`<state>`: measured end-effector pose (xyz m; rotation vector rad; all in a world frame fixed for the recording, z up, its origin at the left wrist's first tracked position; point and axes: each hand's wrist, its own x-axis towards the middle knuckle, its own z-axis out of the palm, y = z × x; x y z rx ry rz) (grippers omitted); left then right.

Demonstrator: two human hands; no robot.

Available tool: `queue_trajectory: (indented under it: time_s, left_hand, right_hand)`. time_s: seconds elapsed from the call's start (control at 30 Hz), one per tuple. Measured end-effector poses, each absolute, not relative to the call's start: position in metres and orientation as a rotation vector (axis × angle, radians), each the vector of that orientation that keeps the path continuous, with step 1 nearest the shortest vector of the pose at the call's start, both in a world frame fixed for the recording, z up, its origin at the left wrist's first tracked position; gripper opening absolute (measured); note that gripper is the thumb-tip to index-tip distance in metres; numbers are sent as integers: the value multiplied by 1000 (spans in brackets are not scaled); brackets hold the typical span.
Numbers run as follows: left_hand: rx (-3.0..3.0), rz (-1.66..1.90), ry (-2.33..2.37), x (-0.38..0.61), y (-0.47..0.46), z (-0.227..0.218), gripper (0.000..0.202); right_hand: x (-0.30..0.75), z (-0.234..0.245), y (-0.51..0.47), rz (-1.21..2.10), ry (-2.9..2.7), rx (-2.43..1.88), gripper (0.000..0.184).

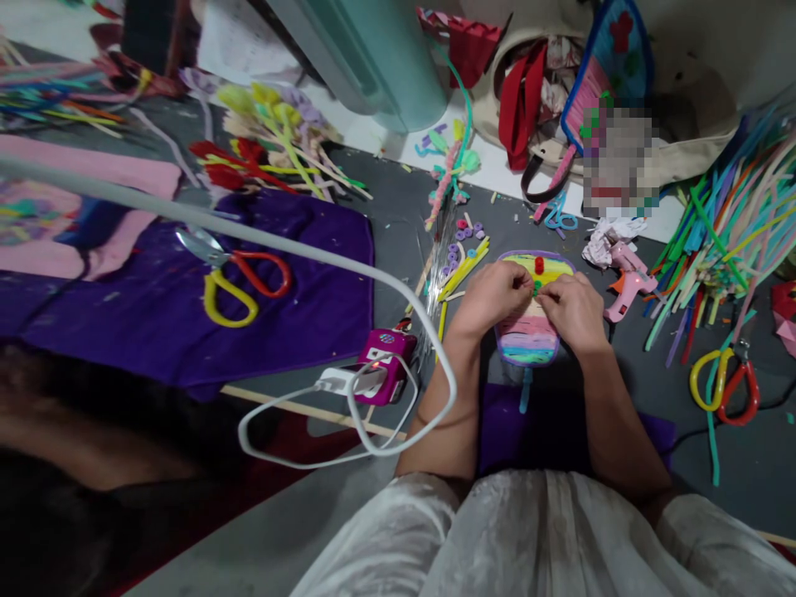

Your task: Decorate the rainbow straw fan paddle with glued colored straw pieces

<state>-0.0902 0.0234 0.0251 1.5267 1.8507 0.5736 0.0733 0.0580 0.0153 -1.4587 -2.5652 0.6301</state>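
A striped, popsicle-shaped craft piece (528,323) in yellow, pink and blue lies in front of me, edged in purple. From its lower end sticks out a blue pipe-cleaner stem (526,390). My left hand (494,294) rests over its left side, thumb and fingers pinched. Over the right side, my right hand (573,311) is pinched too, its fingertips close to the left ones. A small green piece (536,287) shows at the fingertips; what exactly each pinch holds is too small to tell. Above it sits a red piece (539,265) on the yellow part.
A pink glue gun (631,282) and scissors (725,385) lie to the right, near bundled pipe cleaners (740,224). Leftward are purple beads (453,257), a magenta device (385,365) with a white cable (398,290), and more scissors (240,282) on purple cloth. Another person's arm (93,448) is at left.
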Motion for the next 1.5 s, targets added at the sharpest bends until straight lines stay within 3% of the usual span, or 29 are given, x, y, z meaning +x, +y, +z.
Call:
queue_trajectory:
  time_s: [0.67, 1.5]
  left_hand:
    - [1486, 515, 1900, -86, 25, 31, 16]
    - [1546, 439, 1959, -80, 25, 33, 16]
  right_hand:
    - [79, 19, 63, 832, -2468, -1433, 21]
    - [75, 10, 60, 665, -2517, -1464, 25]
